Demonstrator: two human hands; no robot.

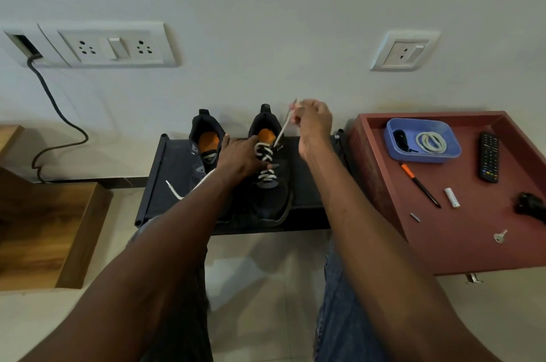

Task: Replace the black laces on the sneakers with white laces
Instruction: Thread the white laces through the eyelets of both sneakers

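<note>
Two dark sneakers with orange insoles stand side by side on a low black rack [165, 184]. The right sneaker [274, 199] carries a white lace [266, 154] crossed through several eyelets. My right hand [313, 122] is shut on one end of that lace and holds it taut, up and to the right of the shoe's collar. My left hand [242, 157] rests flat on the right sneaker's tongue area, fingers spread over the lacing. The lace's other end [177, 193] trails left across the rack under my left forearm. The left sneaker [206, 148] shows no lace and is partly hidden by my arm.
A red tray table [461, 231] at the right holds a blue tub [455, 151] with a coiled white lace [430, 141] and a black lace [400, 137], plus a remote [489, 156], pen, key and small items. A wooden step [44, 231] stands at the left. The wall is close behind.
</note>
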